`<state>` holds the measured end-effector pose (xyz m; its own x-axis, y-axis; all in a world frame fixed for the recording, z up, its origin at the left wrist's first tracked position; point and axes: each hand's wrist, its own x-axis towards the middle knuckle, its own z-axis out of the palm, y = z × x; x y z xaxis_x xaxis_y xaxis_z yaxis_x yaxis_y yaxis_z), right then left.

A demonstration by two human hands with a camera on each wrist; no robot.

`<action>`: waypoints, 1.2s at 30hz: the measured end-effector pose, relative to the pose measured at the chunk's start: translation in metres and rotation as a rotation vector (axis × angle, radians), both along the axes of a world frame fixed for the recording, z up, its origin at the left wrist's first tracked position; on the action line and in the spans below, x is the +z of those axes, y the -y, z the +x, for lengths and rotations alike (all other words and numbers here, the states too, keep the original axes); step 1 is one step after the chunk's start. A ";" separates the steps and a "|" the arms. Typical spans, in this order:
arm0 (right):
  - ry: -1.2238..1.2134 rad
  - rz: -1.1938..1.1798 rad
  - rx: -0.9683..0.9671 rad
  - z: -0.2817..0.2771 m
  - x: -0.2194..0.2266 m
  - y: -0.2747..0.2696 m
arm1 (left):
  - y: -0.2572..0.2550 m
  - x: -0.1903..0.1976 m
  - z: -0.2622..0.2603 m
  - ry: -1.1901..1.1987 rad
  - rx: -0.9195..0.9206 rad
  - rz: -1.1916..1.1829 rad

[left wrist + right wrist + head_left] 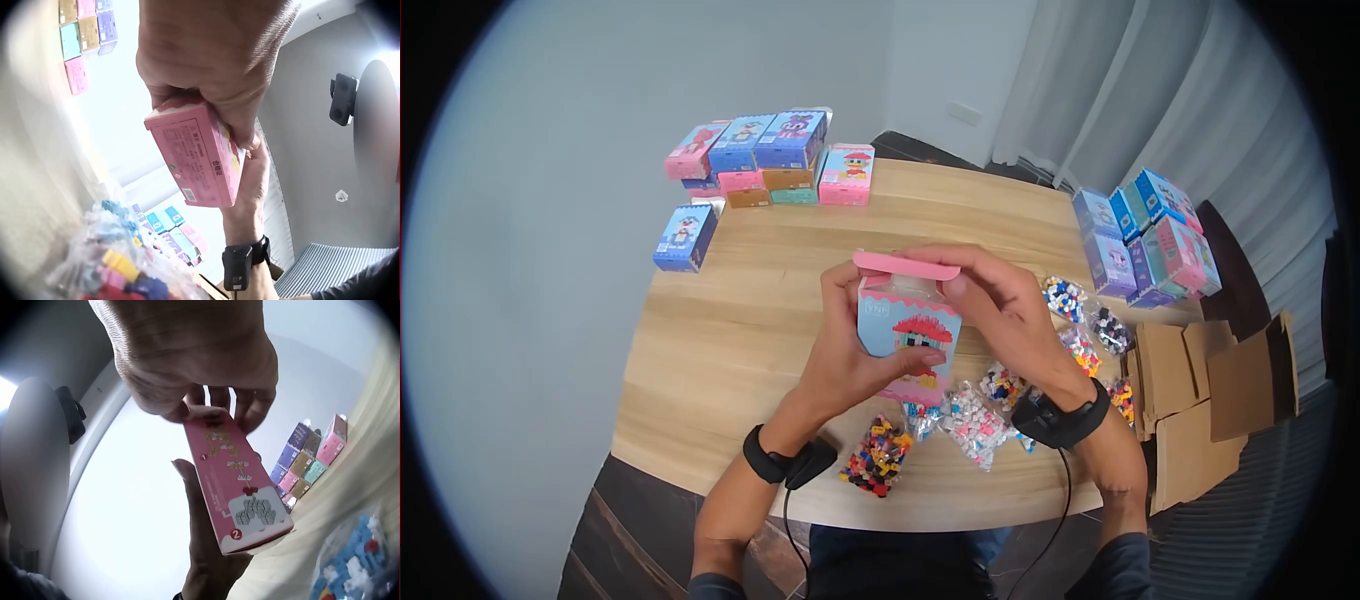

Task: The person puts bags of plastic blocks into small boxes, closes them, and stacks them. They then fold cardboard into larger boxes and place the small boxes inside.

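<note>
Left hand (840, 362) grips the box (878, 335); right hand (1017, 325) seems to pinch its raised flap (907, 267). Working this flap needs a soft touch.

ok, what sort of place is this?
Probably an ordinary room, home or office, used as a makeshift workspace: a wooden table, stacked small boxes on it, and a long pale curtain beyond.
</note>
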<state>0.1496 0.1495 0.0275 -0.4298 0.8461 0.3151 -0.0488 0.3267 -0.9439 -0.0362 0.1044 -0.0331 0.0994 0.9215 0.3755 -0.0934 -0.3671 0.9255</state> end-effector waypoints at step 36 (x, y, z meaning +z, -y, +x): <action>0.076 0.616 -0.157 0.017 -0.027 0.012 | 0.001 0.004 -0.010 -0.086 0.153 0.155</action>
